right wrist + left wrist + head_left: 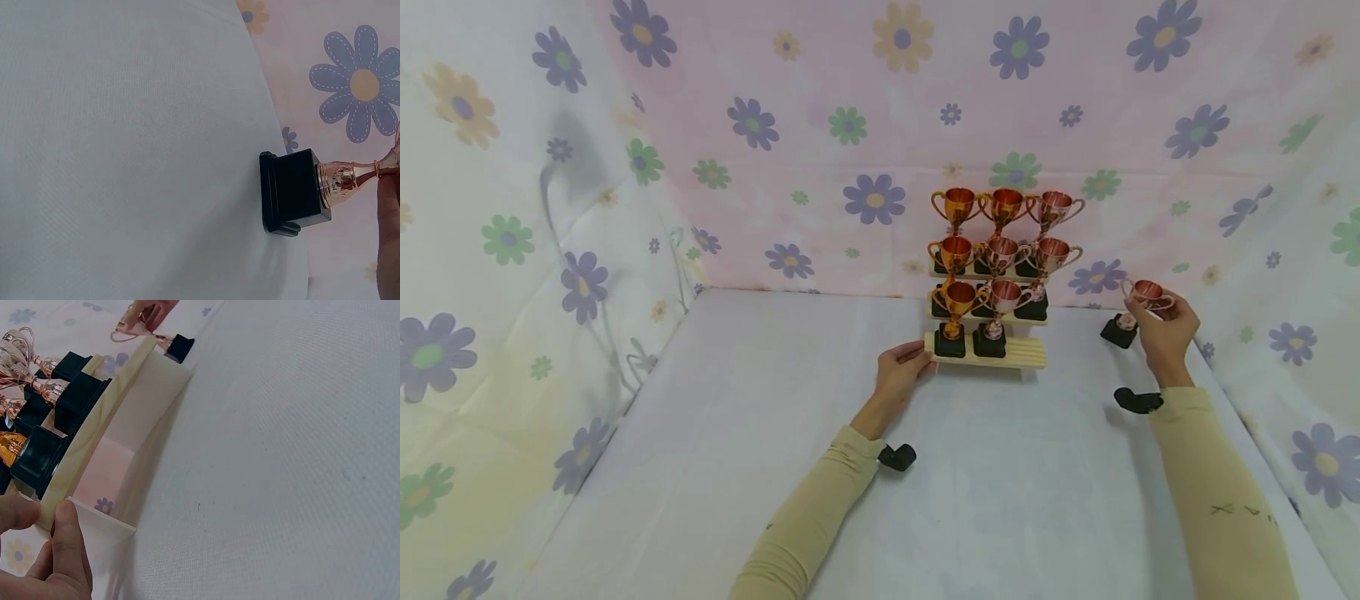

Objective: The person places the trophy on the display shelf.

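My right hand (1171, 337) holds a rose-gold trophy (1148, 292) by its cup, to the right of a tiered wooden stand (1028, 353). In the right wrist view its square black base (297, 190) shows close over the white surface. At the stand's left end, my left hand (901, 377) pinches the lowest board (94, 428), thumb (17, 512) on top and fingers beneath. That board bears a gold trophy (959, 300) and a rose-gold trophy (1004, 298). Behind them, two higher tiers carry gold, copper and rose-gold trophies (1055, 252), partly hidden by those in front.
White cloth (775, 400) covers the table. A flowered curtain (820, 108) hangs behind the stand, and more flowered cloth (1300, 367) closes off both sides. Pale supports (103, 515) hold up the lowest board. Each wrist wears a black camera (898, 457).
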The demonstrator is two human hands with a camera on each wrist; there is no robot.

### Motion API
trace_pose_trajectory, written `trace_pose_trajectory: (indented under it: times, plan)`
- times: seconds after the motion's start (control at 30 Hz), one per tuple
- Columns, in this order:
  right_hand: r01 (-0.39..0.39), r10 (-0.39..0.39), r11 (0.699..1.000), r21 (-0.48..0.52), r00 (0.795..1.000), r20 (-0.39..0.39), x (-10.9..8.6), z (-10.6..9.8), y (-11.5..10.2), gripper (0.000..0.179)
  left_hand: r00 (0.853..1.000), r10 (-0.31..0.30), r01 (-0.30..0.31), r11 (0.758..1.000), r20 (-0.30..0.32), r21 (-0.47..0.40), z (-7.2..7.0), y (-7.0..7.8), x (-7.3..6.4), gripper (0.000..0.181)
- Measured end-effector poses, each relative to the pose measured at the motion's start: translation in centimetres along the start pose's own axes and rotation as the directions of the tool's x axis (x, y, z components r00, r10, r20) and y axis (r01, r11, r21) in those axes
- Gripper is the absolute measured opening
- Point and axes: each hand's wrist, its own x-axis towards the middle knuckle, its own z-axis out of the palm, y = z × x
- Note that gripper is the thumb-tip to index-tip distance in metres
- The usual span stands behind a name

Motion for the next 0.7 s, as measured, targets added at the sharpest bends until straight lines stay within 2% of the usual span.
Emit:
trace_pose_trajectory:
  times: [0.23, 0.5, 0.7]
  plan:
    - [0.060, -0.060, 0.998, -0.021, 0.998, 0.016, -0.5, 0.1, -0.1, 0.028, 1.000, -0.004, 0.004, 1.000, 0.000, -0.006, 0.1, 0.0, 0.1, 0.034]
    - [0.091, -0.088, 0.995, -0.047, 0.994, 0.067, -0.5, 0.1, 0.0, 0.031, 1.000, -0.006, 0.006, 1.000, 0.002, 0.014, 0.0, -0.1, 0.1, 0.033]
    - [0.107, -0.101, 0.992, -0.063, 0.991, 0.093, -1.4, 0.0, -0.4, 0.032, 1.000, -0.009, 0.009, 1.000, 0.006, 0.023, -0.1, -0.1, 0.2, 0.034]
